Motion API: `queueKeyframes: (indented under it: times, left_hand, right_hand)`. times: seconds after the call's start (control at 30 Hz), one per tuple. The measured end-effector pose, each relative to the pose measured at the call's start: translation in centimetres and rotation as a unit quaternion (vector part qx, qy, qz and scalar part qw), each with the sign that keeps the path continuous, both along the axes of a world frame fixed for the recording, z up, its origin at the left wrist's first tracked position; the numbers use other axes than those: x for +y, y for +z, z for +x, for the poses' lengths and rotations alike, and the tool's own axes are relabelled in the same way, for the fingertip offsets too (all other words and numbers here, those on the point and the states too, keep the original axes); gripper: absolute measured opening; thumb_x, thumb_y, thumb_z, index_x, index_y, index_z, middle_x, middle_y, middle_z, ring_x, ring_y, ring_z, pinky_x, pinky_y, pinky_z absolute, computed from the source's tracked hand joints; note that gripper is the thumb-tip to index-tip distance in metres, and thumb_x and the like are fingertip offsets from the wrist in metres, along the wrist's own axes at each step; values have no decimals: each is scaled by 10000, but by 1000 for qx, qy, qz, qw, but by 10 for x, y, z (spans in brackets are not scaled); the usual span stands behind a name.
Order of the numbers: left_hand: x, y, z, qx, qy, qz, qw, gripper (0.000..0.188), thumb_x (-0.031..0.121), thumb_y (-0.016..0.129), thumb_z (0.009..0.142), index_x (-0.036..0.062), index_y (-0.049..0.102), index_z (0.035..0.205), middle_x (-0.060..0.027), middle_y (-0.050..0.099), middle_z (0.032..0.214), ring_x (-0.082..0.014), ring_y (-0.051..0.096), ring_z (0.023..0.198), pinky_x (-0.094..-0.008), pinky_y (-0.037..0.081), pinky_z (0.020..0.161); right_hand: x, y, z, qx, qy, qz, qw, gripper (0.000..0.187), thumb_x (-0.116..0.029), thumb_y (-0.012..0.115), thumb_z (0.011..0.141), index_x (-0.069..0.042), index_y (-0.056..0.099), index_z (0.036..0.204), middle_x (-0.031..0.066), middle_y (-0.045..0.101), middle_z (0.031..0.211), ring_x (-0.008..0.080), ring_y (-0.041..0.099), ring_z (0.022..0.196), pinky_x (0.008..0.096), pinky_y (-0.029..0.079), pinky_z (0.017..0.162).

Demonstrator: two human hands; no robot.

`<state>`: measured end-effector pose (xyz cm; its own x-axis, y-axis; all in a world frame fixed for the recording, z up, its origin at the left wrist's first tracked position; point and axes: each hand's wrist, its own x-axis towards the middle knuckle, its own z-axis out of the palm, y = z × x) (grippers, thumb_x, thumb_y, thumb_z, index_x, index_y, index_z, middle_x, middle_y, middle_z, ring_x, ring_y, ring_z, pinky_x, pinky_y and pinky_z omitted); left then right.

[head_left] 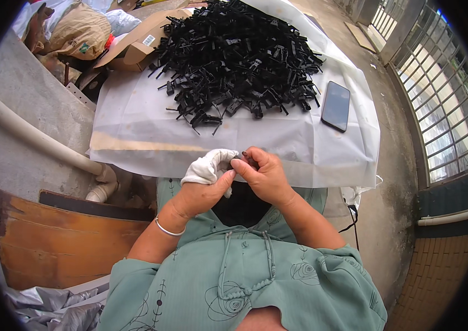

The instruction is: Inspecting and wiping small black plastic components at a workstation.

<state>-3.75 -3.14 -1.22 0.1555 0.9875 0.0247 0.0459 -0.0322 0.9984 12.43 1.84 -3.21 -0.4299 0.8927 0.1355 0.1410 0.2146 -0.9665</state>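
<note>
Black plastic dominates the far side here, a great tangled heap of small parts (239, 55) piled high on the white sheet (135, 124) that covers the table, with a few loose pieces straggling off its near edge! And down in front, right at the table's near edge, it's all close work: left hand (209, 190) and right hand (267, 174) together over the lap, fingertips meeting. Look at the right, thumb and bent forefinger pinched on a small dark piece (244, 155), too tiny and too shaded to make out its shape. Over on the left hand, a white cloth (206, 167) wraps the fingers, thumb out in the open and pointing at its partner; what those covered fingers grip, I cannot tell. Silvery bangle (169, 228) on that left wrist, green patterned clothing (201, 265) below. Out to the right of the heap lies a dark-screened smartphone (336, 106), flat on the sheet and well apart from both hands. Up at the heap's left flank, an open cardboard box (137, 52), and beyond it a crumpled brown sack (82, 33). Along the left wall runs a pale pipe (35, 132), above a worn wooden board (68, 237); far right, a barred window (438, 94) lets in the light.
</note>
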Motion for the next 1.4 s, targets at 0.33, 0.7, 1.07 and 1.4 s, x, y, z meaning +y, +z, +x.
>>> queueKeyframes:
  times: [0.33,0.7,1.07,1.4]
  left_hand:
    - [-5,-4,9,208,118,146,960,262,69,582,810,-45,575,1046,-164,630,962,-239,623,850,-304,492,773]
    - [0,-16,-1,68,94,153,981,337,17,520,885,-18,428,1208,-70,550,915,-112,540,696,-232,477,639]
    - [-9,7,0,-25,8,-48,998,370,33,412,878,8,379,1246,-19,527,839,-37,421,543,-172,362,478]
    - [-5,-5,3,120,48,79,988,229,8,449,831,-3,485,1057,-44,534,855,-96,477,709,-226,426,650]
  right_hand:
    - [-5,-7,0,18,109,-43,993,273,-194,464,941,13,516,773,94,485,636,131,436,604,307,399,572]
    - [-6,3,4,-20,90,17,996,179,-166,536,891,6,581,869,77,522,635,144,477,589,299,419,573]
    - [-4,8,7,14,51,86,995,118,-71,694,764,-26,626,849,25,510,630,88,427,536,234,369,503]
    - [-1,4,2,-24,164,60,984,258,-211,485,925,9,554,810,133,546,659,240,477,567,351,423,581]
